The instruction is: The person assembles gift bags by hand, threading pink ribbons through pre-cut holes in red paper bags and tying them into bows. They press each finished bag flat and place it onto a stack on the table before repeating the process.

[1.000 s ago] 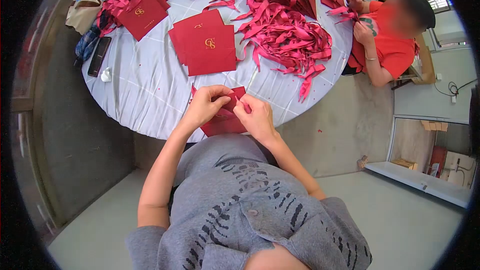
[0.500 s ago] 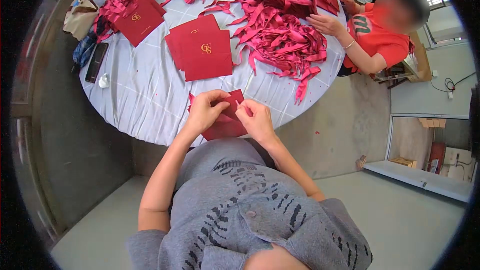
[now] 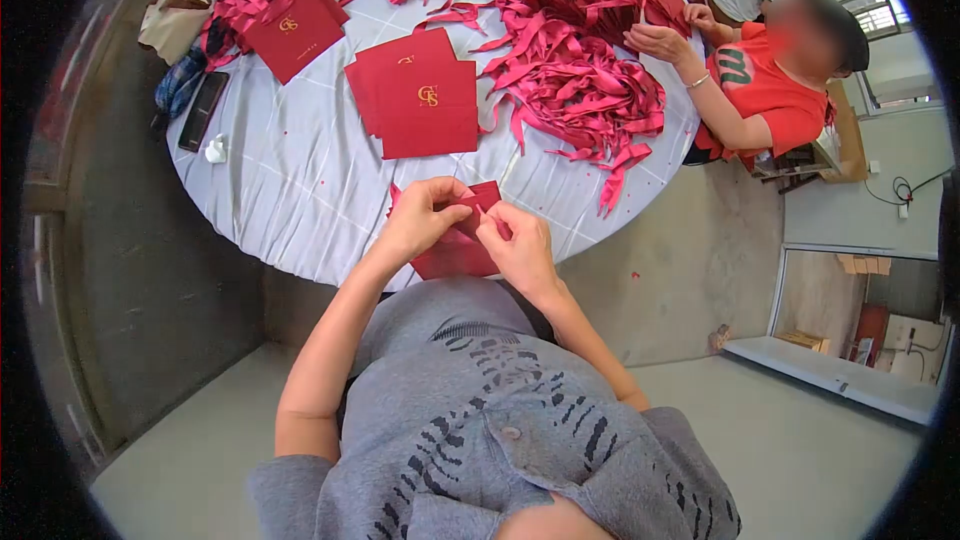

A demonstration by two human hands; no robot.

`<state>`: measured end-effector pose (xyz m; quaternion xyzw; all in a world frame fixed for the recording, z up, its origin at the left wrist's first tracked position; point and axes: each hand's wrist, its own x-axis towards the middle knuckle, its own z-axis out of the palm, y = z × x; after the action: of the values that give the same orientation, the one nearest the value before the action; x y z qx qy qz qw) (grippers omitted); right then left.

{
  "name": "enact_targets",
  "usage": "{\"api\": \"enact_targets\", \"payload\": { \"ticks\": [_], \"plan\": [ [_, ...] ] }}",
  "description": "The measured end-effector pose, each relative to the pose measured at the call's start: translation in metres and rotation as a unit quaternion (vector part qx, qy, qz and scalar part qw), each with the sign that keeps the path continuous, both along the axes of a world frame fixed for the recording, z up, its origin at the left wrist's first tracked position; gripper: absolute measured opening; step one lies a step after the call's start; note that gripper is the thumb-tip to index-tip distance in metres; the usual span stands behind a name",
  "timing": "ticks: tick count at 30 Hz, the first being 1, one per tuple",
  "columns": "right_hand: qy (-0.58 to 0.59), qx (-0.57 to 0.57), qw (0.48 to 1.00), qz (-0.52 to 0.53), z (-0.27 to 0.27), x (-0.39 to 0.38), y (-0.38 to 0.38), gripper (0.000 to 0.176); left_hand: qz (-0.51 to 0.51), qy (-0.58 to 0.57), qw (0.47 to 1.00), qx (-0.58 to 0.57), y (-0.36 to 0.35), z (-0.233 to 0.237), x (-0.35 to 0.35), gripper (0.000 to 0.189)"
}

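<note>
A red paper bag (image 3: 455, 258) lies at the near table edge, under both hands. My left hand (image 3: 428, 220) is closed in a pinch at the bag's upper part, with thumb and fingers near its edge. My right hand (image 3: 520, 248) is also closed, its fingertips pinching a small pinkish end, too small to name, close to the left thumb. A bit of pink ribbon shows to the left of my left hand. Just beyond lie stacked red bags (image 3: 428, 125) with gold lettering.
Heaps of pink ribbon (image 3: 590, 90) cover the table's right side. More red bags (image 3: 295, 30), a phone (image 3: 203, 112), a crumpled white tissue (image 3: 216, 149) and a cream pouch (image 3: 174, 15) lie to the left. A co-worker in a red shirt (image 3: 750, 80) handles bags at the right edge.
The view has shifted slightly, so the table's things appear a little further right. Both hands stay at the bag, with only small finger movements. The co-worker's hands remain near the ribbon heap.
</note>
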<state>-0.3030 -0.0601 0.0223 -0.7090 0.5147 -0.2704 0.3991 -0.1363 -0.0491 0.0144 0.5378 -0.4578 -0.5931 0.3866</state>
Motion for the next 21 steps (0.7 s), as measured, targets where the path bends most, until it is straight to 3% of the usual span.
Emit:
{"api": "enact_targets", "payload": {
  "ticks": [9, 13, 15, 21],
  "plan": [
    [0.007, -0.002, 1.0, -0.02, -0.003, 0.0, 0.003, 0.018, 0.03, -0.035, 0.998, -0.03, 0.005, 0.003, -0.007, 0.015],
    [0.009, 0.016, 1.0, -0.024, -0.005, -0.001, 0.004, 0.017, 0.03, -0.091, 0.994, -0.055, 0.01, 0.003, -0.012, 0.016],
    [0.002, 0.017, 0.999, -0.028, -0.009, -0.002, 0.0, 0.017, 0.03, -0.172, 0.979, -0.102, 0.011, 0.004, -0.015, 0.016],
    [-0.107, 0.196, 0.975, 0.005, -0.016, -0.01, -0.008, 0.016, 0.033, -0.259, 0.953, -0.15, 0.014, 0.007, -0.02, 0.02]
  ]
}}
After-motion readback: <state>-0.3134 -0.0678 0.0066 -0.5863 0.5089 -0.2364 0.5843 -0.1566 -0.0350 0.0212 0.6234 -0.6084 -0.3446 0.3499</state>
